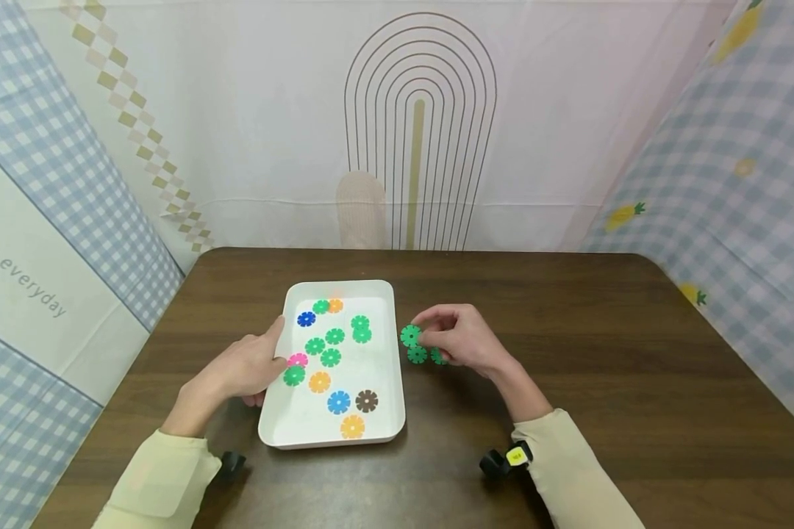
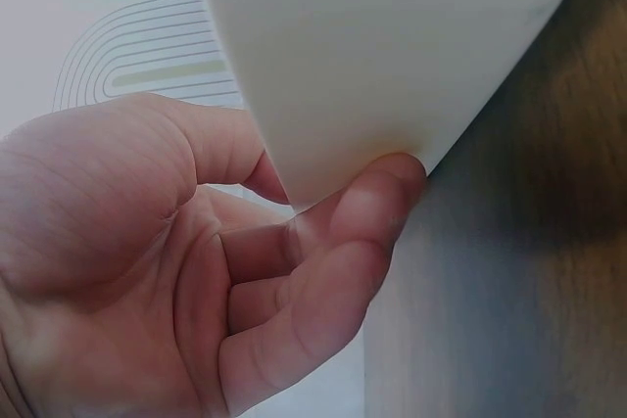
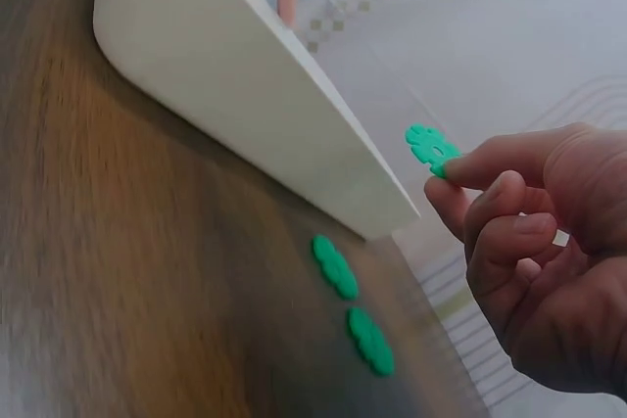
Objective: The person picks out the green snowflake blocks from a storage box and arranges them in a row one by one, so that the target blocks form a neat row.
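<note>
My right hand [image 1: 459,338] pinches a green notched plastic disc [image 1: 410,336] between thumb and fingertips, just right of the white tray [image 1: 377,367]. In the right wrist view the held disc [image 3: 429,147] is raised, while two more green discs [image 3: 335,267] lie on the table below it. My left hand [image 1: 248,365] grips the tray's left side, thumb over the rim. From the left wrist view, curled fingers [image 2: 377,208] press the tray's outer wall [image 2: 392,56]. Inside the tray lie several green discs [image 1: 331,358], with a pink disc [image 1: 298,359] near my left thumb.
Also in the tray are a dark blue disc [image 1: 306,319], a light blue disc [image 1: 339,402], a brown disc [image 1: 367,400] and several orange discs [image 1: 353,426]. The brown wooden table [image 1: 602,353] meets a patterned cloth backdrop [image 1: 271,132] behind.
</note>
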`<state>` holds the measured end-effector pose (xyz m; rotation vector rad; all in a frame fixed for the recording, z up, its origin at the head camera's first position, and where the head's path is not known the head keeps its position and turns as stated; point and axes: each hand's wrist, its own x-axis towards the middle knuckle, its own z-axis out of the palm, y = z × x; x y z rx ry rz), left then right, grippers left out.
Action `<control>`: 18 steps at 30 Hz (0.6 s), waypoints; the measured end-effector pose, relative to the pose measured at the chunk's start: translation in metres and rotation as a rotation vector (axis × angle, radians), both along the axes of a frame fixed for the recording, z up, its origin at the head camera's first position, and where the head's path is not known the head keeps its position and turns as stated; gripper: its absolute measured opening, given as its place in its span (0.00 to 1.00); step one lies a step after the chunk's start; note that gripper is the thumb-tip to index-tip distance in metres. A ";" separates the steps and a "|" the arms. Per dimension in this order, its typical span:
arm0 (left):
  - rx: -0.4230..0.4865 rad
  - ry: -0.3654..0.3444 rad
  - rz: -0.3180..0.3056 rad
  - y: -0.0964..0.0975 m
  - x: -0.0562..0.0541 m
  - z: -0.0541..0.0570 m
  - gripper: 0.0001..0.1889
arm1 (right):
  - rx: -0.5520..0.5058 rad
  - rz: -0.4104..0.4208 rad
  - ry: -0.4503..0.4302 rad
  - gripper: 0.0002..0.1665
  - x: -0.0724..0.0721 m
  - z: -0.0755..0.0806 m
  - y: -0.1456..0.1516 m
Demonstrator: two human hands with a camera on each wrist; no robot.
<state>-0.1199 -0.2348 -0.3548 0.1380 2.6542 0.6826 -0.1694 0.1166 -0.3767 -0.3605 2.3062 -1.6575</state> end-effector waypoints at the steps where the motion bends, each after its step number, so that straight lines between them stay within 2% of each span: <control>1: -0.001 -0.002 0.001 0.000 0.000 0.000 0.44 | 0.002 -0.004 -0.005 0.15 0.000 -0.001 0.003; 18: -0.002 -0.011 0.003 0.000 0.001 0.000 0.44 | 0.096 -0.007 -0.095 0.15 -0.014 -0.010 0.050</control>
